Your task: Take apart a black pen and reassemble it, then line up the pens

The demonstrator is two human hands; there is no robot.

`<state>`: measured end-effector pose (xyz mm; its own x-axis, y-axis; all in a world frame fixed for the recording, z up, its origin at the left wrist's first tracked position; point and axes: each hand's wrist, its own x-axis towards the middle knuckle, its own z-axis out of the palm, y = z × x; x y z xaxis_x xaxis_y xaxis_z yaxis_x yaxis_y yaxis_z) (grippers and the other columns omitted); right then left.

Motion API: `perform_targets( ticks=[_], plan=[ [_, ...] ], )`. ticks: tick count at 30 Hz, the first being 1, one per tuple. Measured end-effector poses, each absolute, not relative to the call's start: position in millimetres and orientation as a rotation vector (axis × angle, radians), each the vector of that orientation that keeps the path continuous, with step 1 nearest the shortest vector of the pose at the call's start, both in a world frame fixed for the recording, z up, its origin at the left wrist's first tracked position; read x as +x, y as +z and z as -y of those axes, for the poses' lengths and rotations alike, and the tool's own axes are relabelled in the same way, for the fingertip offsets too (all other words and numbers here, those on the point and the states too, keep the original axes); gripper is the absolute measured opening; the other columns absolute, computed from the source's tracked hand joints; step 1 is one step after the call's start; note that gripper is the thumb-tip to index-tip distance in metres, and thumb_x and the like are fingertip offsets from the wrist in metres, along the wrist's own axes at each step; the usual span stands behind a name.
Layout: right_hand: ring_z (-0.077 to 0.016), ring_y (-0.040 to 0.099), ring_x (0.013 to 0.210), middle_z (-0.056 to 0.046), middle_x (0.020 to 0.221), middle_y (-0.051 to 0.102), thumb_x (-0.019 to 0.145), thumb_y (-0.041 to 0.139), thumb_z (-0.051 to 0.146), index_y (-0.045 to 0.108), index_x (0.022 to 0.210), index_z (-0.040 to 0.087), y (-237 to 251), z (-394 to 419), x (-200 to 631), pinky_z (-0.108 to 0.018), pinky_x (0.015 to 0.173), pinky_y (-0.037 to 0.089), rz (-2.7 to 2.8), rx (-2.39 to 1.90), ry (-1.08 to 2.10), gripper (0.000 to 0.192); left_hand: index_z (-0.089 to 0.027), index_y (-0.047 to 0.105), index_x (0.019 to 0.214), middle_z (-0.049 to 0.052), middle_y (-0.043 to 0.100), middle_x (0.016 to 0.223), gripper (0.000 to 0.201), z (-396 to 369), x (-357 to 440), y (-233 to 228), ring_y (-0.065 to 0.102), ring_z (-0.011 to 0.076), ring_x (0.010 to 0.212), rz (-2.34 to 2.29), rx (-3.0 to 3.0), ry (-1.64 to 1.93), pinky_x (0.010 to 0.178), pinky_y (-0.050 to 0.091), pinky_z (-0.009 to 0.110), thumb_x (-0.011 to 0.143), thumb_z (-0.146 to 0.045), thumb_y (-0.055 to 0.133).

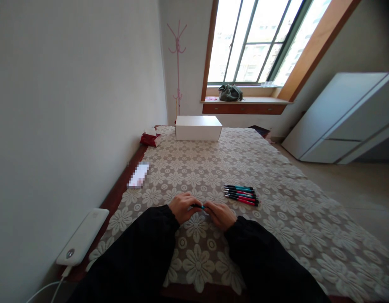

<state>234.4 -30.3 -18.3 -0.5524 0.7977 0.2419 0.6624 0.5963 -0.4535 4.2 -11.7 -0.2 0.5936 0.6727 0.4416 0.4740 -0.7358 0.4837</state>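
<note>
Fingers of both hands are closed on one pen (198, 206), as I read it: left hand (182, 207) grips the dark end, right hand (220, 214) pinches the teal end, and the pen spans the gap between them just above the floral tablecloth (276, 219). Beyond the right fingers, near them, I see a row of pens (241, 194) lying side by side. Far ahead sits a white box (198, 128).

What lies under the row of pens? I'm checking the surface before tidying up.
The row of pens lies on a floral lace cloth. Dark wood shows at the cloth's left edge; whatever the cloth covers beneath the pens themselves is hidden.
</note>
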Motion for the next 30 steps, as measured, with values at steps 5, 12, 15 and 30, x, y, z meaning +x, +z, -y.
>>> perform_targets(
  ticks=[5, 12, 15, 30],
  plan=[
    [-0.0199, 0.071, 0.074, -0.003, 0.086, 0.073, 0.1, 0.047, 0.035, 0.057, 0.11, 0.024, -19.4, 30.6, 235.0, -0.028, 0.065, 0.049, 2.374, -1.213, 0.421, 0.018, -0.022, 0.074, 0.098, 0.003, 0.077, 0.091, 0.022, 13.3, 4.5, 1.9, 0.068, 0.0189, 0.087, -0.971, 2.46, 0.893, 0.086, 0.053, 0.033, 0.095, -0.041, 0.064],
    [-0.0197, 0.07, 0.075, -0.004, 0.083, 0.071, 0.101, 0.046, 0.034, 0.057, 0.1, 0.023, -18.6, 29.2, 235.6, -0.028, 0.068, 0.049, 2.348, -1.139, 0.338, 0.016, -0.022, 0.074, 0.101, 0.003, 0.075, 0.091, 0.023, 13.9, 4.9, 2.5, 0.068, 0.0189, 0.088, -1.027, 2.447, 0.808, 0.085, 0.052, 0.032, 0.096, -0.041, 0.06],
    [-0.0196, 0.07, 0.075, -0.005, 0.085, 0.072, 0.101, 0.046, 0.035, 0.057, 0.1, 0.023, -19.2, 28.8, 236.1, -0.028, 0.068, 0.049, 2.333, -1.144, 0.313, 0.016, -0.022, 0.072, 0.109, 0.004, 0.075, 0.093, 0.028, 13.4, 4.7, 3.0, 0.067, 0.0199, 0.09, -1.064, 2.445, 0.792, 0.086, 0.051, 0.033, 0.096, -0.044, 0.06],
    [-0.019, 0.07, 0.074, -0.004, 0.082, 0.072, 0.103, 0.045, 0.034, 0.062, 0.096, 0.022, -15.5, 28.3, 237.4, -0.027, 0.069, 0.049, 2.346, -1.142, 0.218, 0.022, -0.021, 0.072, 0.094, 0.003, 0.074, 0.089, 0.021, 9.4, 3.2, 2.2, 0.065, 0.0192, 0.087, -1.155, 2.443, 0.723, 0.085, 0.047, 0.032, 0.095, -0.04, 0.062]
  ],
)
